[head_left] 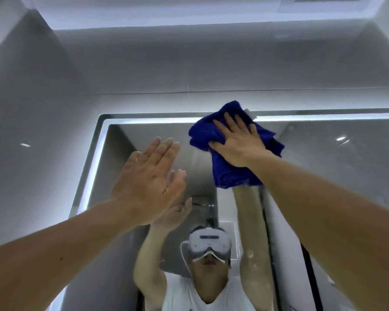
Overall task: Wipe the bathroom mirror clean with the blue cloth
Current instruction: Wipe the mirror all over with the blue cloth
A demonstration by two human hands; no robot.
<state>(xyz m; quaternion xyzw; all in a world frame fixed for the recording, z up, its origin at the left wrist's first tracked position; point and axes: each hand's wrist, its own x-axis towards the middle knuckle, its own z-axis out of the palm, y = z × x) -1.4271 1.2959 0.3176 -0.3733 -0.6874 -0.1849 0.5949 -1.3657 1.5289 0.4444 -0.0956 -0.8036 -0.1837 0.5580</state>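
The bathroom mirror (pixel 323 176) fills the lower part of the view, framed by a lit white strip. A bunched blue cloth (pixel 229 173) lies against the glass at the mirror's top edge, partly over the light strip. My right hand (pixel 236 143) presses flat on the cloth with fingers spread and straight. My left hand (pixel 147 178) is raised beside it to the left, fingers straight and together, its edge at the glass; I cannot tell whether it touches. Both arms and a person wearing a white headset are reflected in the mirror.
Grey tiled wall (pixel 144 70) rises above the mirror up to a white ceiling (pixel 166 10). The mirror's rounded top-left corner (pixel 103 118) sits left of my hands. A dark door frame (pixel 310 277) shows in the reflection at lower right.
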